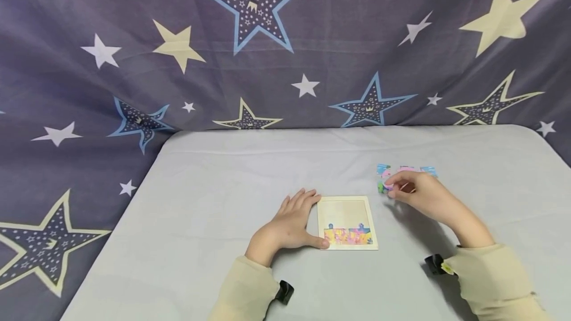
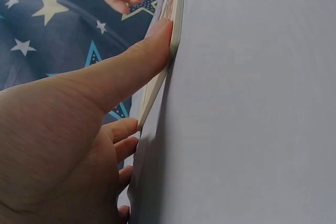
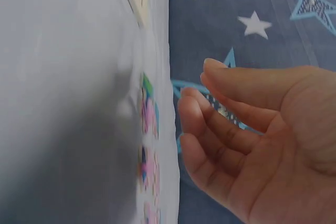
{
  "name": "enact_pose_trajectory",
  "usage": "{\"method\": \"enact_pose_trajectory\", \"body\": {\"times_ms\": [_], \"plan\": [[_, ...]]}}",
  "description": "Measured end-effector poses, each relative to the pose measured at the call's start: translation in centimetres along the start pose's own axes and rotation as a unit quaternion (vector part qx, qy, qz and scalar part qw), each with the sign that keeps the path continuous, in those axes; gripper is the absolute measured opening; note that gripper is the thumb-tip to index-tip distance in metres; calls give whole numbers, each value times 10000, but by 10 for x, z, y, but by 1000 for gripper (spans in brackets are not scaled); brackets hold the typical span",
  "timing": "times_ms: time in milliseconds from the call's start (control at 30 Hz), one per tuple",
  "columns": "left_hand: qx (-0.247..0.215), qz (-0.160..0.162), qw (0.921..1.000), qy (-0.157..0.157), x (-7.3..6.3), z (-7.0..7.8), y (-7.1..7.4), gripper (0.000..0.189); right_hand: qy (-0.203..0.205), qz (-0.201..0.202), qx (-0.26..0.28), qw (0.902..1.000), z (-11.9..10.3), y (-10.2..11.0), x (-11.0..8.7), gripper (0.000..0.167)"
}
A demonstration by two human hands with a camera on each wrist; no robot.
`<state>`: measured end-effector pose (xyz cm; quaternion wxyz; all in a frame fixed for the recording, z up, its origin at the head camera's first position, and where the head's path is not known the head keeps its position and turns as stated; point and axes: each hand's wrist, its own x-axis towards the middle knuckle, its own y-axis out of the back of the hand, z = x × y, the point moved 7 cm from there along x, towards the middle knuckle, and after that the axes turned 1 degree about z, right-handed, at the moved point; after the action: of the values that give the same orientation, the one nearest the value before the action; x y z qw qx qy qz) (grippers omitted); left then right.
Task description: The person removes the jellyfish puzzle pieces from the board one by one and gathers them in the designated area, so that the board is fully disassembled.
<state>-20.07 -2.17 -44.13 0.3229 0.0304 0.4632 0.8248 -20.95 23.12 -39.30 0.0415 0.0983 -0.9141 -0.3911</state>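
Note:
A square wooden puzzle tray [image 1: 375, 224] lies on the grey cloth, with joined yellow, pink and blue puzzle pieces [image 1: 359, 236] along its near side. My left hand [image 1: 285, 227] rests against its left side. The thumb [image 2: 152, 48] presses the near-left corner and the fingertips touch the far-left edge. Over the loose puzzle pieces [image 1: 383, 169] to the right of the tray hovers my right hand [image 1: 424, 194], which partly hides them in the head view. In the right wrist view its fingers are loosely bent with nothing between them, apart from the pieces [image 3: 149, 114] beneath.
A grey cloth [image 1: 214, 187] covers the table. Behind and to the left hangs a dark curtain [image 1: 276, 68] printed with stars. Small black devices sit at the left wrist [image 1: 284, 292] and right wrist [image 1: 434, 264].

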Motion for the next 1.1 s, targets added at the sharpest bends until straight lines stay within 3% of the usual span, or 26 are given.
{"method": "enact_pose_trajectory", "body": {"times_ms": [233,533,800,1100], "plan": [[49,-2,10000,42,-4,3,4,103,13,-255,74,9996,-22,-22,1,19],[75,-44,9999,97,0,0,-2,103,-210,-328,539,9978,-41,-46,-2,15],[218,10,9997,-57,-1,3,0,105,-34,-449,723,9964,-52,-58,-6,14],[266,-28,9996,8,-3,4,1,107,25,-670,770,9948,-64,-75,-9,12]]}}
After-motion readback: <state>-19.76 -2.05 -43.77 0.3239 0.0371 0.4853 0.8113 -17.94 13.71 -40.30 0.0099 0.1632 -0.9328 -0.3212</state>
